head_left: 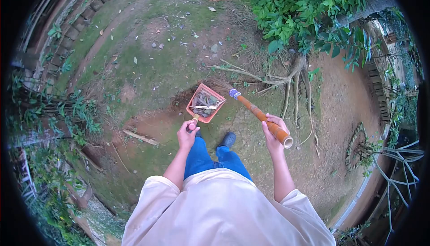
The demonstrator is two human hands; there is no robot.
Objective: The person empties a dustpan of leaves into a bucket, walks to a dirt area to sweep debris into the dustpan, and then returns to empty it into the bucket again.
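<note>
My left hand (188, 133) is closed around the short handle of an orange dustpan (207, 119). Dry leaves (205, 102) and a pale strip lie inside the pan. In my right hand (274, 132) is a broom (253, 110) with a thick bamboo handle, its open end pointing back toward me. A purple and white binding (234, 94) joins the handle to thin brown bristles (220, 85), which reach the ground just beyond the dustpan's far right corner.
Exposed tree roots (286, 79) spread over the ground at right, below a leafy green bush (291, 11). A stick (140, 137) lies on bare soil at left. Brick edging (87, 13) curves along the upper left. Small stones (214, 48) and scattered leaves dot the mossy ground ahead.
</note>
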